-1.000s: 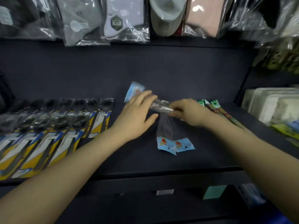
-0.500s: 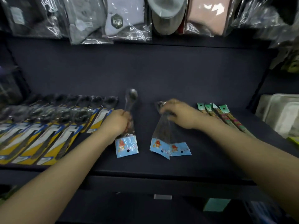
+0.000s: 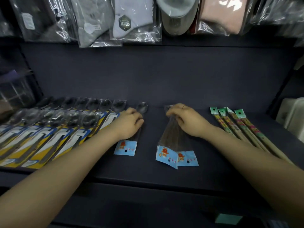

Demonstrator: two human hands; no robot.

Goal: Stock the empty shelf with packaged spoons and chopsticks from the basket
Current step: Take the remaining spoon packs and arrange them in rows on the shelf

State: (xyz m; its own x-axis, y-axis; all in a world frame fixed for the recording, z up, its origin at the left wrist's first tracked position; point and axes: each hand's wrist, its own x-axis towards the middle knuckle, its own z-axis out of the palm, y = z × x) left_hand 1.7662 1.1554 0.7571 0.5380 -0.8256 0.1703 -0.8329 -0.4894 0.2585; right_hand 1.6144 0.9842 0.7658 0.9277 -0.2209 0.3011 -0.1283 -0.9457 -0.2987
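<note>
Left hand (image 3: 130, 124) grips one spoon packet (image 3: 125, 148) mid shelf (image 3: 148, 171), just beside the yellow spoon row (image 3: 49, 137). Right hand (image 3: 189, 120) holds two overlapping packets (image 3: 176, 155) by their tops. Chopsticks (image 3: 243, 127) lie toward the right edge.

A shop: plastic-bagged socks (image 3: 130, 18) hang along the frame's top above a dark display shelf (image 3: 148, 168) lined with carded yellow-and-blue spoon packs (image 3: 54, 139).

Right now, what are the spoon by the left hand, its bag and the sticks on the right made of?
Spoon: looks like shiny metal; its bowl glints grey.
Bag: thin clear plastic, glossy and see-through, with a blue printed end, maybe paper.
Sticks: likely pale wood or bamboo, matt tan, under patterned wrapping. The picture is too blurry to be sure.
</note>
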